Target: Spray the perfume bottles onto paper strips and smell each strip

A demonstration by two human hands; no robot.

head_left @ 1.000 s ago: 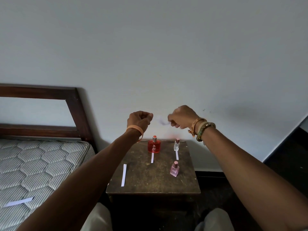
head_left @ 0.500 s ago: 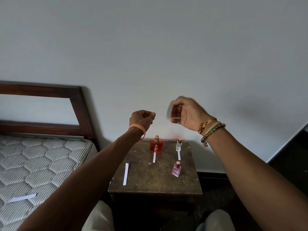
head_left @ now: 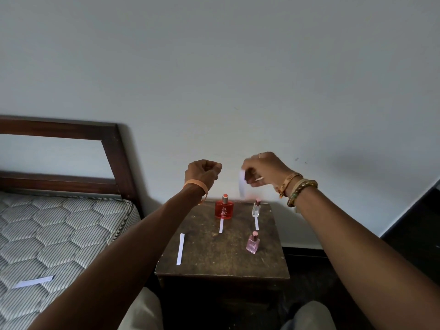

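My right hand [head_left: 264, 169] is raised above the small wooden table [head_left: 214, 256] and pinches a white paper strip [head_left: 242, 184] that hangs down, blurred. My left hand [head_left: 202, 171] is a closed fist beside it, and nothing shows in it. On the table stand a red perfume bottle [head_left: 224, 207], a small clear bottle [head_left: 256, 207] and a pink bottle [head_left: 252, 242]. A paper strip [head_left: 221, 226] lies in front of the red bottle. Another strip [head_left: 256, 223] lies in front of the clear one. A longer strip [head_left: 180, 249] lies at the table's left.
A bed with a quilted mattress [head_left: 54, 236] and dark wooden headboard [head_left: 114, 160] stands to the left, with one paper strip [head_left: 33, 281] lying on it. A plain wall rises behind the table. My knees show at the bottom edge.
My right hand has turned and shifted slightly while waving the strip, which now hangs downward. The left fist has barely moved. Bottles and table strips stay put.
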